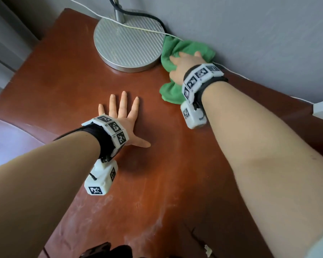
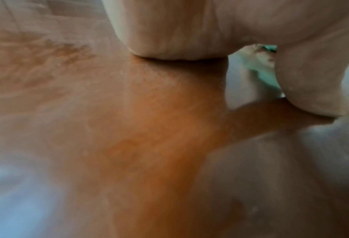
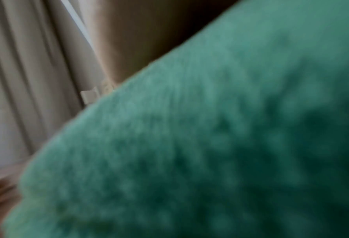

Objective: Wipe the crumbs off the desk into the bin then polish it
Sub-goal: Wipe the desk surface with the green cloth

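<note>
Right hand (image 1: 183,67) upper right of frame, grip bunching green cloth (image 1: 171,92) on desk (image 1: 67,86); left hand (image 1: 122,118) flat, fingers spread.

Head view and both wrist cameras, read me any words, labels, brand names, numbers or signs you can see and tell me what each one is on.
No readable words, brands or numbers in any view.
Left wrist band and right wrist band: black-and-white square marker patterns only, no letters.
Lamp base, green cloth, desk: no print.
Both wrist views: too blurred to show any text.
</note>
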Motion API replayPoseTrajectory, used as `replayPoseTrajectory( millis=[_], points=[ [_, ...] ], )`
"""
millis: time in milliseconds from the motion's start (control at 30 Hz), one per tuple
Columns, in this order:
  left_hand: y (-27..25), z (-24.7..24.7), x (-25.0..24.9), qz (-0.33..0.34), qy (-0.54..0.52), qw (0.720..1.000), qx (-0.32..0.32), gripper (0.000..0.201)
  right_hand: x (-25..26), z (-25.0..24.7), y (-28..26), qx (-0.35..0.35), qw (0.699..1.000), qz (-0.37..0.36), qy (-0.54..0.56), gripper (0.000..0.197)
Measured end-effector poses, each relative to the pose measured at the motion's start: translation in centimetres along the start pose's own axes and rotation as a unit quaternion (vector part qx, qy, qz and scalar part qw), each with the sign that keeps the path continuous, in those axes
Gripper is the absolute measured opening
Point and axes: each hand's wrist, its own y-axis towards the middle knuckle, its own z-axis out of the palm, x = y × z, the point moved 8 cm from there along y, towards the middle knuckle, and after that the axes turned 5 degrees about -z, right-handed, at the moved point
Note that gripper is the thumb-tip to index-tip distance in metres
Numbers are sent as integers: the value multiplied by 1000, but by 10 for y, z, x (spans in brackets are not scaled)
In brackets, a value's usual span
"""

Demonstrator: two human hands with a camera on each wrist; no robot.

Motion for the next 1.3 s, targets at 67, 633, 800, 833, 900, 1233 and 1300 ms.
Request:
replayPoseTrajectory(
  millis=[67, 633, 800, 833, 900, 1233, 1300],
  points=[
    [0, -1, -1, 2, 1, 1000, -5, 133, 9, 14, -23, 0, 998, -54, -15, 49],
    [-1, 0, 0, -3, 8, 1000, 10, 133, -82, 51, -55, -27, 984, 167, 60, 59],
    [0, -2, 0, 0, 5, 1000, 6, 133, -73, 55, -41, -2, 980, 192, 60, 59],
    [0, -1, 0, -1, 5, 1000, 7, 133, -72, 53, -40, -14, 980, 192, 54, 57],
    [-1, -1, 0, -2, 3, 1000, 10, 133, -69, 49, -43, -35, 981, 185, 41, 55],
    [-4, -5, -1, 3, 1, 1000, -6, 132, -16, 75, -109, -39, 999, -21, 0, 52],
    [-5, -5, -1, 2, 0, 1000, -2, 132, -58, 77, -102, -35, 994, 96, 36, 53]
  ],
)
